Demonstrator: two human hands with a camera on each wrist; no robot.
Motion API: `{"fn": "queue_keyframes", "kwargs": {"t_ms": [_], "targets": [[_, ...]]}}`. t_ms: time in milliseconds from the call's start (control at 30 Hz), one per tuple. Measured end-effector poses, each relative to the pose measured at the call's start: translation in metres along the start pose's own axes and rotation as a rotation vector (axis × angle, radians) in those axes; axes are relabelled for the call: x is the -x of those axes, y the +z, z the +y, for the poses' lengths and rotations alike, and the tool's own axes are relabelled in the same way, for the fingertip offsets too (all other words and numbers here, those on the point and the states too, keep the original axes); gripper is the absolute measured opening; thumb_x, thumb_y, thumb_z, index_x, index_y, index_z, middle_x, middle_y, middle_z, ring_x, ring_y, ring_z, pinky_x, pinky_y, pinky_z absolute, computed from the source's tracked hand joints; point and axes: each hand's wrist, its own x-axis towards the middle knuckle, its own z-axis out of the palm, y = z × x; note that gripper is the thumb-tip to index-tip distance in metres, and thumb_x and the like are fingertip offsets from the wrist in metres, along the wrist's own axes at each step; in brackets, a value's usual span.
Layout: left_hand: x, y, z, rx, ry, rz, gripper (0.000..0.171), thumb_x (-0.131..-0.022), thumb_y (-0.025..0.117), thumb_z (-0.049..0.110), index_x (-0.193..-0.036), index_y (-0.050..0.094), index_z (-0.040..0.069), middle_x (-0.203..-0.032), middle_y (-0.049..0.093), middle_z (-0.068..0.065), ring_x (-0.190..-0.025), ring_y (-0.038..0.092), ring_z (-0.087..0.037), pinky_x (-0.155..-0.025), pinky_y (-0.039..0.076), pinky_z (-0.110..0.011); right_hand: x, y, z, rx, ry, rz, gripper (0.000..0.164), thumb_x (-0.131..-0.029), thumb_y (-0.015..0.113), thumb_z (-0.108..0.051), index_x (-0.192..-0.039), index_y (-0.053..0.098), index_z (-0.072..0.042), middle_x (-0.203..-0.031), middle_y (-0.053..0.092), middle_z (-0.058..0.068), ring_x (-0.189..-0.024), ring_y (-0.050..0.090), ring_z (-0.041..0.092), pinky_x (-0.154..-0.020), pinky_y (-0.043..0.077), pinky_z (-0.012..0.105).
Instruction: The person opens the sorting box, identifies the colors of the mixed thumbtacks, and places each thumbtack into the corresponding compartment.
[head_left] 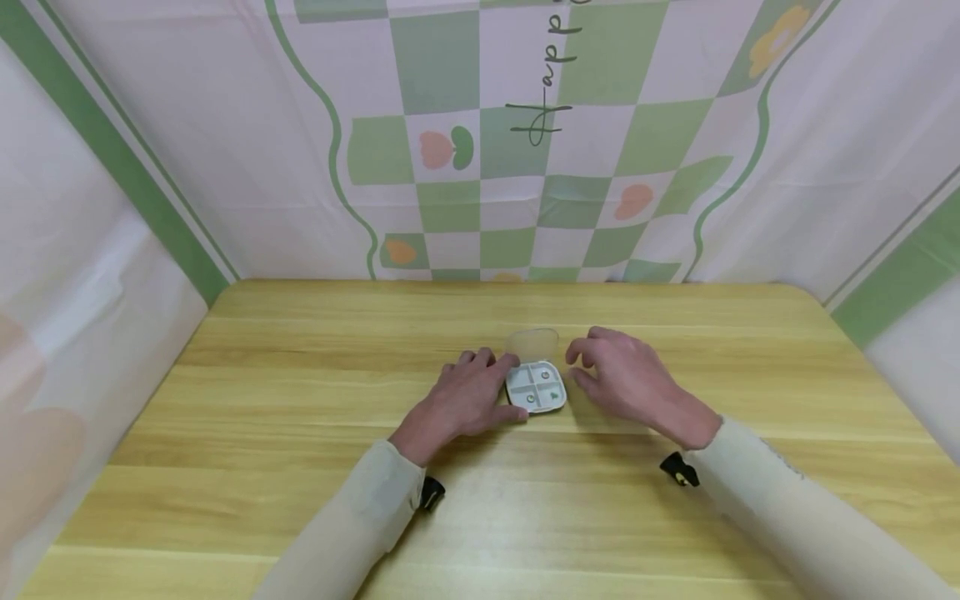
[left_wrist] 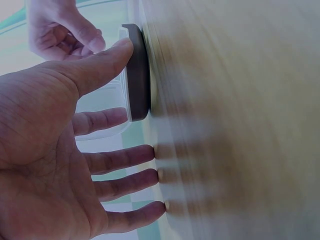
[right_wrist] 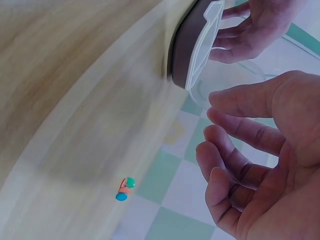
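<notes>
A small pill box (head_left: 536,387) with four white compartments lies on the table, its clear lid (head_left: 533,342) raised at the far side. Small items sit in three compartments; one at the lower right looks green. My left hand (head_left: 472,392) holds the box at its left side, with the thumb on the near edge and the index finger at the far corner. In the left wrist view the thumb presses the box's dark base (left_wrist: 137,75). My right hand (head_left: 626,375) hovers just right of the box, fingers loosely bent, with nothing visible between them.
Small green, orange and blue pieces (right_wrist: 125,190) lie on the table in the right wrist view; the right hand seems to hide them from the head view. The wooden table (head_left: 300,358) ends at a checkered cloth (head_left: 510,200) behind.
</notes>
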Motion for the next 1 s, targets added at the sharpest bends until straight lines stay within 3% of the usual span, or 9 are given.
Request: {"fn": "queue_keyframes", "kwargs": {"t_ms": [1000], "targets": [[-0.002,0.002,-0.001,-0.003,-0.002,-0.01,0.073,-0.081,0.057,0.059,-0.141,0.034,0.023,-0.13,0.044,-0.01,-0.116,0.042,-0.03,-0.09,0.035,-0.049,-0.003,0.003,0.024,-0.008,0.098,-0.013,0.021,-0.083,0.063,-0.022,-0.1,0.065,-0.009,-0.083,0.056,0.002,-0.071,0.053,0.017,-0.062,0.043,0.036]]}}
